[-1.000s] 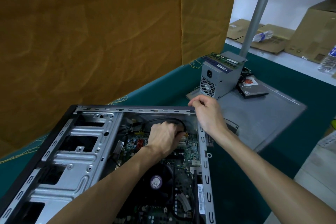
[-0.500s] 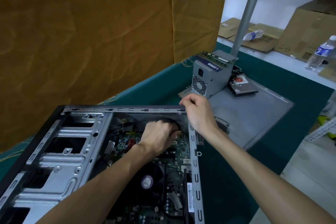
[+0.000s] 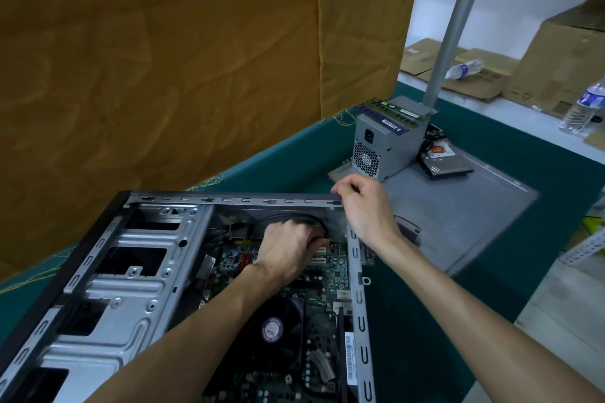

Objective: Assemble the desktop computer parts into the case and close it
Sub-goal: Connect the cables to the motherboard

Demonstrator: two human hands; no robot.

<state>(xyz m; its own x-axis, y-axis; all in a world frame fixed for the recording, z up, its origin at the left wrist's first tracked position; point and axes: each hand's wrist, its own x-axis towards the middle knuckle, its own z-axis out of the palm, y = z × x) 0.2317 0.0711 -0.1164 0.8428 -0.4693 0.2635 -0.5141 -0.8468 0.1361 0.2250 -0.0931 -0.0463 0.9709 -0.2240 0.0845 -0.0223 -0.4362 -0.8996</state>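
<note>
The open computer case [image 3: 229, 199] lies on its side on the green table, with the motherboard [image 3: 334, 275] and the CPU fan [image 3: 278, 330] showing inside. My left hand [image 3: 288, 249] reaches deep into the case near the far wall. Its fingers curl round a black cable [image 3: 311, 218] that loops there, and the fingertips are hidden. My right hand [image 3: 363, 206] grips the case's far right corner with curled fingers. The power supply [image 3: 383, 147] stands beyond, with RAM sticks [image 3: 393, 109] lying on top. A hard drive [image 3: 447, 163] lies beside it.
The grey side panel [image 3: 465, 216] lies flat to the right of the case, under the power supply and drive. A metal pole [image 3: 455, 26] rises behind them. Brown cloth [image 3: 163, 75] hangs at the back. Cardboard boxes and water bottles [image 3: 582, 108] sit at the far right.
My view has drifted slightly. My left hand has pushed a little further toward the far wall on the cable. My right hand stays at the case corner.
</note>
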